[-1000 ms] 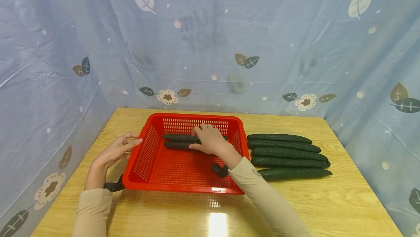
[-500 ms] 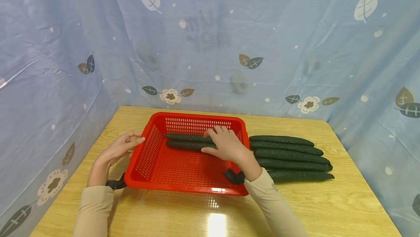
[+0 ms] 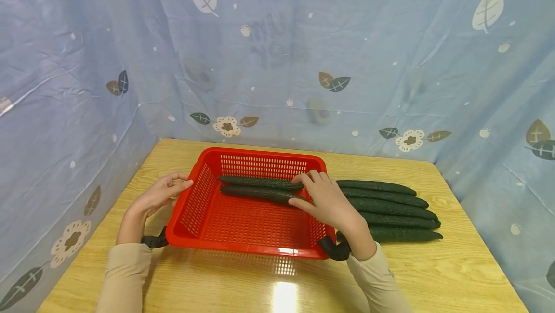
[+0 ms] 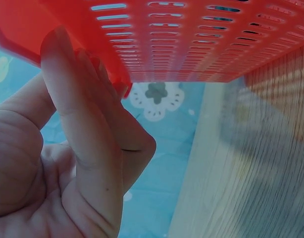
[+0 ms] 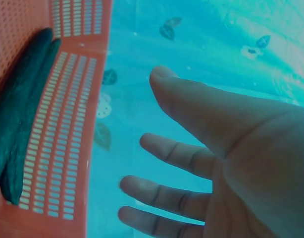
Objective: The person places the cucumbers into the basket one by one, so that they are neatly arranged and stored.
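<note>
Head view gives me a wood-grained bench with glare at six o'clock, and a leaf-printed blue curtain running from nine through twelve to three. A red basket sits on the bench; two cucumbers lie inside toward its twelve o'clock side, five cucumbers outside at three o'clock. I see the left hand pinching the basket's nine o'clock rim; the right hand, fingers apart and holding nothing, hangs by its three o'clock side.
</note>
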Demonstrator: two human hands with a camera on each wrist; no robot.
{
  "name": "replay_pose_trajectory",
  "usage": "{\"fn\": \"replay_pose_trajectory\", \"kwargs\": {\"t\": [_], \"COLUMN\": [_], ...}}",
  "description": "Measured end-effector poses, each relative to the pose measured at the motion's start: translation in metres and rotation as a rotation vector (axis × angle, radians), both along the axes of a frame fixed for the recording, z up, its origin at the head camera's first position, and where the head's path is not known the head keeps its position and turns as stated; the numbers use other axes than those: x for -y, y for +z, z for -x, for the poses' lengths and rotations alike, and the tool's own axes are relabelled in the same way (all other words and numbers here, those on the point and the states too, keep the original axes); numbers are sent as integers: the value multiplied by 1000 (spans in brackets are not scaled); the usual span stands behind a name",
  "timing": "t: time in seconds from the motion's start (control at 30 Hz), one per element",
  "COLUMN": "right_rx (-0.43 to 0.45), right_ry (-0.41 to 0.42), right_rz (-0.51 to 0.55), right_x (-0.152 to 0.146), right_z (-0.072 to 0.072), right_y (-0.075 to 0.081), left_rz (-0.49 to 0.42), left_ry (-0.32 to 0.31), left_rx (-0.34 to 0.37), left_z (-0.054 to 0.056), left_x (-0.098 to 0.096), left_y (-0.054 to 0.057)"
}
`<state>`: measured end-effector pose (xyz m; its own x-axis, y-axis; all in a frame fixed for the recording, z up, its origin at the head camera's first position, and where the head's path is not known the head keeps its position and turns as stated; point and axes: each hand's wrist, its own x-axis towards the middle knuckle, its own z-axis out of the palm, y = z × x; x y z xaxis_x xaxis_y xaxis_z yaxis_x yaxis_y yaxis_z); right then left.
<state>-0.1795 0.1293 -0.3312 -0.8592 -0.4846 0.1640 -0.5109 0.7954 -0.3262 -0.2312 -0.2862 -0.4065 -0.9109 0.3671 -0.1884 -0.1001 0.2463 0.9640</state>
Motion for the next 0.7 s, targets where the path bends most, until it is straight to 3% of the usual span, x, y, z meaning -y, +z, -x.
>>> {"fn": "replay_pose_trajectory", "kwargs": {"t": [0.7], "right_rx": [-184], "right_ry": [-106], "right_rz": [154], "right_x": [-69], "right_z": [-24], "right_y": [-17], "left_rz": [-8], "left_ry": [-1], "left_rx": [1], "left_z": [1], "left_x": [1], "left_y": [-3]}}
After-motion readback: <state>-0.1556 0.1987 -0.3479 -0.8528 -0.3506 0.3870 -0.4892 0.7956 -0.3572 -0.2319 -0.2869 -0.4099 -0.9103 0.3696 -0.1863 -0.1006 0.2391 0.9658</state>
